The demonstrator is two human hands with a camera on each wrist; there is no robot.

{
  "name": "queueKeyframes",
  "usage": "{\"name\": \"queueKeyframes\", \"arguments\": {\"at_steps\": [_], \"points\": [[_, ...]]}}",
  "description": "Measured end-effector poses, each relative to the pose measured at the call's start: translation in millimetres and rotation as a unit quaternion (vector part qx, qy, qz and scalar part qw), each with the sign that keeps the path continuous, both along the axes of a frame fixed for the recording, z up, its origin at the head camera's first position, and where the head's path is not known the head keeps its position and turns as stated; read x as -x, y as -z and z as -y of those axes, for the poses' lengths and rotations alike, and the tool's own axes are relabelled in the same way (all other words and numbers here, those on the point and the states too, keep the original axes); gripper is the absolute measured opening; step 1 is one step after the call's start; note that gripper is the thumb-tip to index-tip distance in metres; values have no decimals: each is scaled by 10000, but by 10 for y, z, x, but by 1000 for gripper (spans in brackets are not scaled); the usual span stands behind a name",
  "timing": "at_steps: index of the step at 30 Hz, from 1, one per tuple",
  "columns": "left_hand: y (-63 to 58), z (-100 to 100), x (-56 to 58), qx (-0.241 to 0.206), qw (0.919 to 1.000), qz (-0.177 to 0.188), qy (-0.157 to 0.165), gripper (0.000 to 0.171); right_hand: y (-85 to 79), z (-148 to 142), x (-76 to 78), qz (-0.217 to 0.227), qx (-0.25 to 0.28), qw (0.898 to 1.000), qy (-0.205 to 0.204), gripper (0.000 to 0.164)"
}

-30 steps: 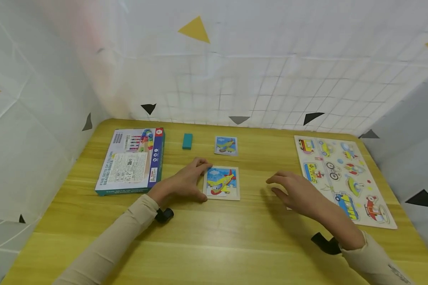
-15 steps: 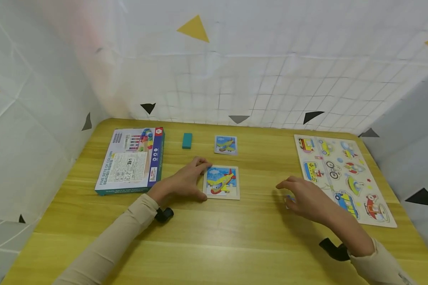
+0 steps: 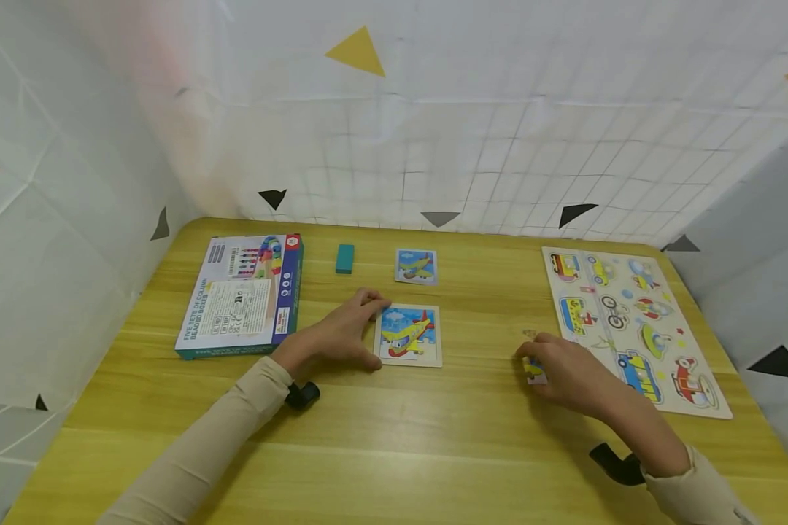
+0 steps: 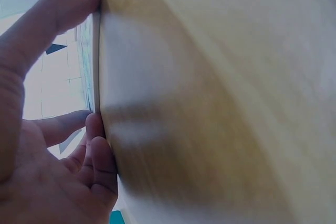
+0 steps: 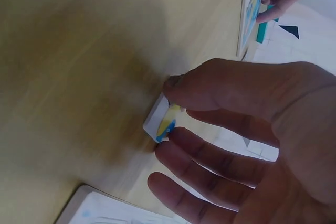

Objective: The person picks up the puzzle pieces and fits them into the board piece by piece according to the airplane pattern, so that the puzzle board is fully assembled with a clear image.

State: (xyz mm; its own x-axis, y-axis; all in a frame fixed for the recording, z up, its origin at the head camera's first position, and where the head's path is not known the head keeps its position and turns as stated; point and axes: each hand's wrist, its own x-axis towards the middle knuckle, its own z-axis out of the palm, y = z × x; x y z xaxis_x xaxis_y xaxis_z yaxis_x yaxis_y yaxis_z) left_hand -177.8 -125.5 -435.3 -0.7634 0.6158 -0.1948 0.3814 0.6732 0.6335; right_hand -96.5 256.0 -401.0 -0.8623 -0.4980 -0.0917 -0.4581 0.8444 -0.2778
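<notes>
My left hand (image 3: 341, 335) holds a small square jigsaw puzzle (image 3: 407, 337) with a yellow and red airplane on it, its thumb at the near left corner and its fingers at the far left corner. The left wrist view shows the thumb and fingers against the puzzle's pale edge. Farther right, my right hand (image 3: 568, 372) pinches a small jigsaw piece (image 5: 164, 121) low at the table, beside the pegboard's left edge. Yellow, blue and white show on that piece; the fingers partly hide it. Behind the puzzle lies a matching airplane picture card (image 3: 416, 267).
A large wooden peg puzzle board (image 3: 620, 328) with vehicle pictures lies at the right. On the left is a boxed bead toy (image 3: 239, 295), and a teal block (image 3: 344, 259) stands near the back. White patterned cloth (image 3: 394, 131) hangs behind the wooden table (image 3: 394, 445).
My right hand has moved slightly right and down to the table, and its fingers have closed on the jigsaw piece. The left hand and the airplane puzzle have stayed in place.
</notes>
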Motion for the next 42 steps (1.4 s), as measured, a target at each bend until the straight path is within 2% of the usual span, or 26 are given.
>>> {"name": "queueKeyframes", "arguments": {"at_steps": [10,17,29,36,42], "points": [[-9,12,-1,-18,10000,-20,3,105,64,3,48,-55,189,9998,58,32],[-16,7,3,18,10000,6,50,105,93,28,64,-138,300,9994,-71,25],[4,-3,-5,46,10000,-27,9,105,64,186,99,-234,306,9991,-155,26],[33,-31,-2,-65,10000,-43,15,105,39,277,118,-474,404,9974,-359,24],[23,-58,-7,-32,10000,-74,2,105,15,396,162,-325,367,9982,-350,23]]}}
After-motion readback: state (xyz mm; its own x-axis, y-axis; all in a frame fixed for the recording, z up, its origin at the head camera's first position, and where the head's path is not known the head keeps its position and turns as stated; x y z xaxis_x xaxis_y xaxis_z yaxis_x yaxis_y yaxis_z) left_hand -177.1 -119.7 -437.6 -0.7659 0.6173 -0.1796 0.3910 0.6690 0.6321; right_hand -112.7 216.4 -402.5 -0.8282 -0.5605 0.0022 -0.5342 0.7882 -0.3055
